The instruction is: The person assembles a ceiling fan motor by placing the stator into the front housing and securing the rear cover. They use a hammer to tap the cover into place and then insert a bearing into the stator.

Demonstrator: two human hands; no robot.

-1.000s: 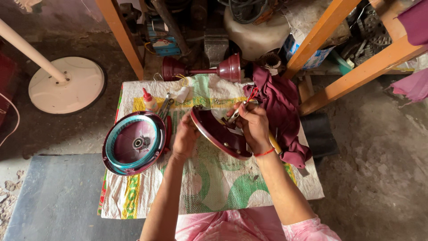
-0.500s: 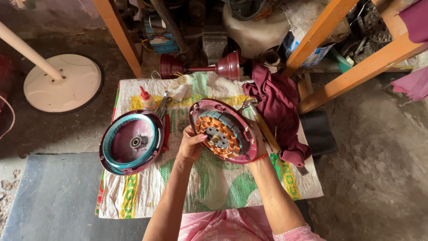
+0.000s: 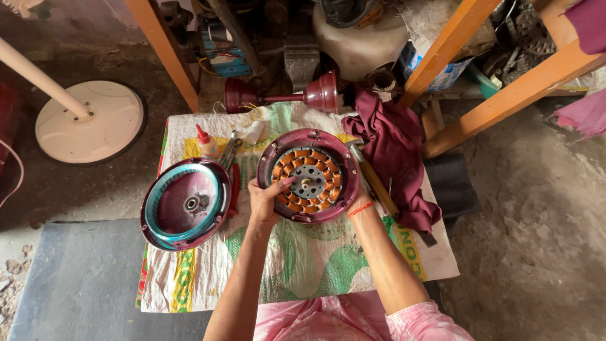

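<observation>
Seen from above, a person in pink sleeves works at a small tabletop (image 3: 303,271) covered with a printed woven sack. Both hands grip a round maroon ceiling-fan motor housing (image 3: 308,175) at the tabletop's centre, its copper windings facing up. The left hand (image 3: 264,201) clasps the housing's left rim, thumb resting on the windings. The right hand (image 3: 358,201) holds the right rim, mostly hidden behind it. Just left lies the detached motor cover (image 3: 185,203), maroon with a teal ring. A maroon cloth (image 3: 392,151) lies to the right.
</observation>
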